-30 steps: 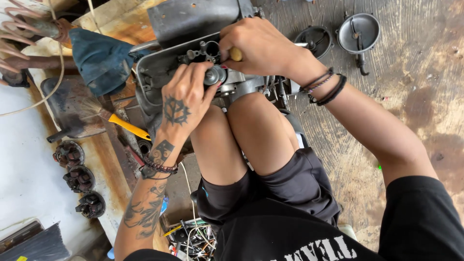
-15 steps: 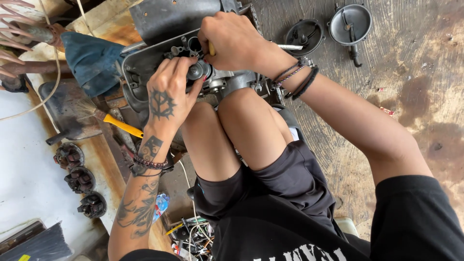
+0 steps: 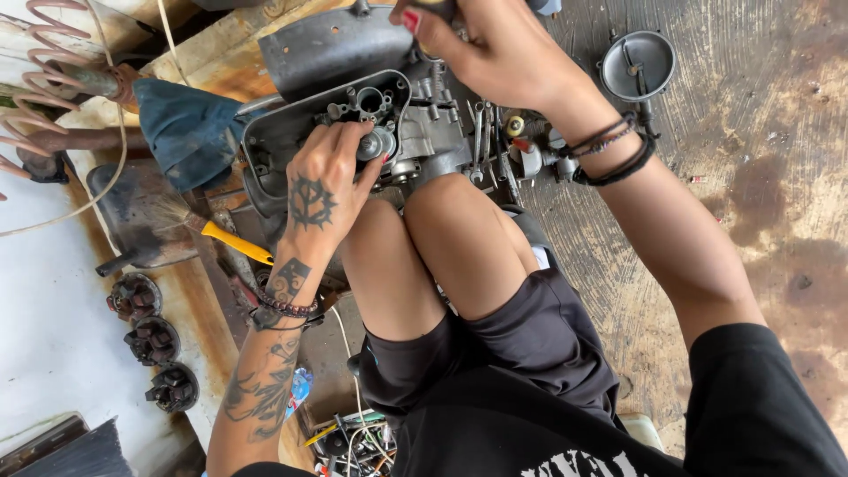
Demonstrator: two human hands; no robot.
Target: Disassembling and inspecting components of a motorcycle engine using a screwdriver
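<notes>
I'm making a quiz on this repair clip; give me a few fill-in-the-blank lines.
The tattooed left hand rests on the grey ____ casing.
The brush beside it has a ____ handle.
The right hand wears dark bands on its ____.
Answers: engine; yellow; wrist

Repair workshop, floor level. Stained, grimy wooden boards (image 3: 760, 177), dismantled engine casing (image 3: 353, 115) at centre, loose metal parts and spanners (image 3: 481, 146) beside it, three dark wound coils (image 3: 152, 340) on the left, wire tangle (image 3: 353, 442) near.
</notes>
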